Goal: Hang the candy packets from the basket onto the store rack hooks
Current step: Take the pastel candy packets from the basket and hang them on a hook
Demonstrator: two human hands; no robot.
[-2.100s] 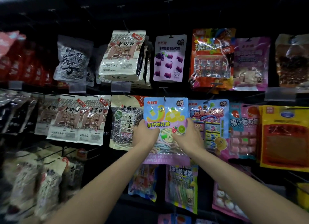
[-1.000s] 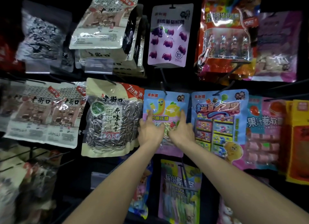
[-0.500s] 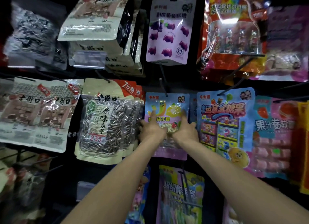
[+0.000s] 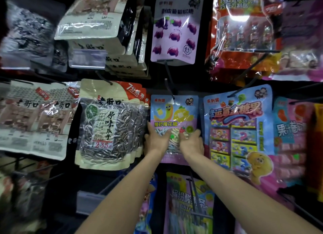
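A light-blue candy packet (image 4: pixel 173 111) with a yellow cartoon worm hangs on a black rack hook (image 4: pixel 169 89) in the middle row. My left hand (image 4: pixel 156 141) grips its lower left edge, fingers wrapped behind it. My right hand (image 4: pixel 192 143) holds its lower right side, thumb on the front. The packet sits deep on the hook, between a sunflower-seed bag (image 4: pixel 108 125) and a blue candy-box packet (image 4: pixel 237 129). The basket is out of view.
A purple grape-candy packet (image 4: pixel 176 27) hangs directly above. Red and pink packets (image 4: pixel 244 29) fill the upper right, seed bags the left. Below, another candy packet (image 4: pixel 188 204) hangs on a hook with a price-tag rail (image 4: pixel 89 204) beside it.
Both hands have pushed the blue packet further back along the hook, and my head has come closer to the rack. The hands have slid slightly lower on the packet.
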